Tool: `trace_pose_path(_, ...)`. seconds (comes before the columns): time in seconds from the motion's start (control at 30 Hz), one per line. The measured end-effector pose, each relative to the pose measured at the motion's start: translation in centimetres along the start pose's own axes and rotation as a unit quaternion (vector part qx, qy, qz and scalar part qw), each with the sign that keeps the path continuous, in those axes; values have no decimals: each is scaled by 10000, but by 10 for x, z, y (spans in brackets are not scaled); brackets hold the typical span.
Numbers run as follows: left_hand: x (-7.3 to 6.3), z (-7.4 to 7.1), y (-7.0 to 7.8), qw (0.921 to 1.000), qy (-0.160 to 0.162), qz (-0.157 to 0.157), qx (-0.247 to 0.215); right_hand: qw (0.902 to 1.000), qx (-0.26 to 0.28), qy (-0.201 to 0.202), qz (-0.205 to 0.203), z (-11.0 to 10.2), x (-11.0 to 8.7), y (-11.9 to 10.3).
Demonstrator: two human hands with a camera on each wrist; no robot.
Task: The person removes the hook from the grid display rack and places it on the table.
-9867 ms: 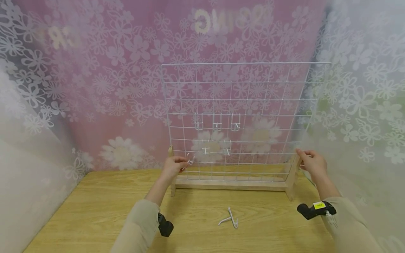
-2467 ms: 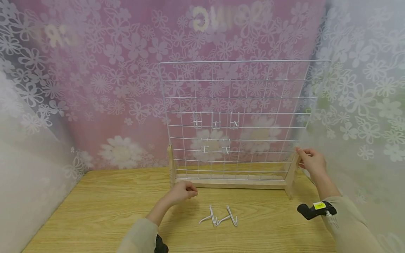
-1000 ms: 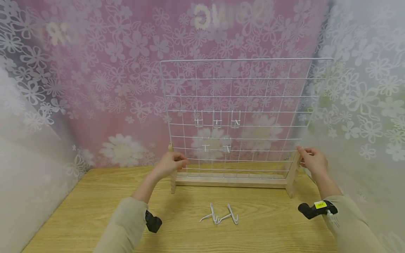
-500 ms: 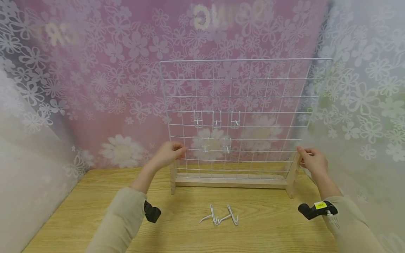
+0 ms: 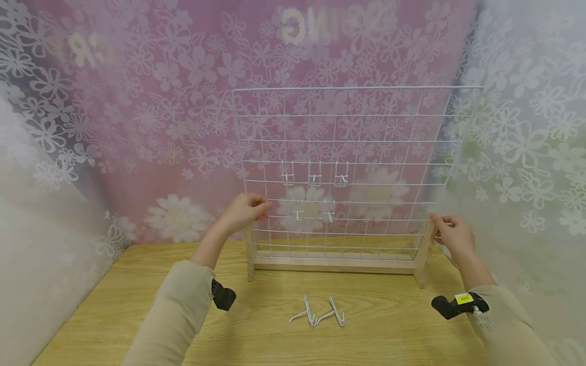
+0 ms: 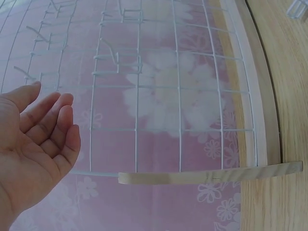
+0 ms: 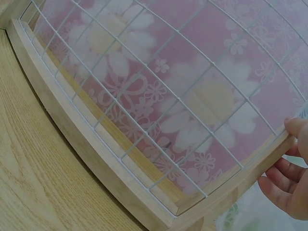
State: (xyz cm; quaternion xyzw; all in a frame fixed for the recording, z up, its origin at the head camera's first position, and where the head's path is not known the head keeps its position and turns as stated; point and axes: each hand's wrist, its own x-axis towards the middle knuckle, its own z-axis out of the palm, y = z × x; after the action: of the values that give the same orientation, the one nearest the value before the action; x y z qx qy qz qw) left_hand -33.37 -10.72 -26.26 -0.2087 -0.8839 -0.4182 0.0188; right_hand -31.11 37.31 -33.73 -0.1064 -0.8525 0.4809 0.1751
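At far left, the left hand point(image 5: 244, 211) is at the grid's left edge, short of the lower hooks; its fingers are loosely curved, thumb apart, and grip nothing. To its right, the grid point(image 5: 357, 88) stands upright in the wooden base point(image 5: 334, 265), carrying three upper hooks point(image 5: 314, 178) and, beneath them, two lower hooks point(image 5: 298, 215). In front of the base, two loose hooks point(image 5: 333, 309) lie side by side on the table point(image 5: 265, 340). At far right, the right hand point(image 5: 454, 236) grips the right post point(image 5: 424, 256) between thumb and fingers, apparently as a brace. The step in hand is judged to be a reach for the next hook to take down. The next move then calls for advancing the left hand rightward, pinching the nearer lower hook and lifting it free of its bars without tugging the grid, right hand holding firm.
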Motion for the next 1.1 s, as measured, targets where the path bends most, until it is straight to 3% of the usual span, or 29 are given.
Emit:
trace_pose_path(0.17, 5, -2, 5, 9999, 87, 68, 41, 10000, 45, 9, -18, 1, -2, -1)
trace_pose_path(0.7, 22, -9, 23, 9968, 456, -12, -655, 10000, 76, 13, -36, 0, 0, 0)
trace_pose_path(1.1, 31, -9, 40, 9954, 609, -24, -735, 10000, -14, 5, -59, 0, 0, 1)
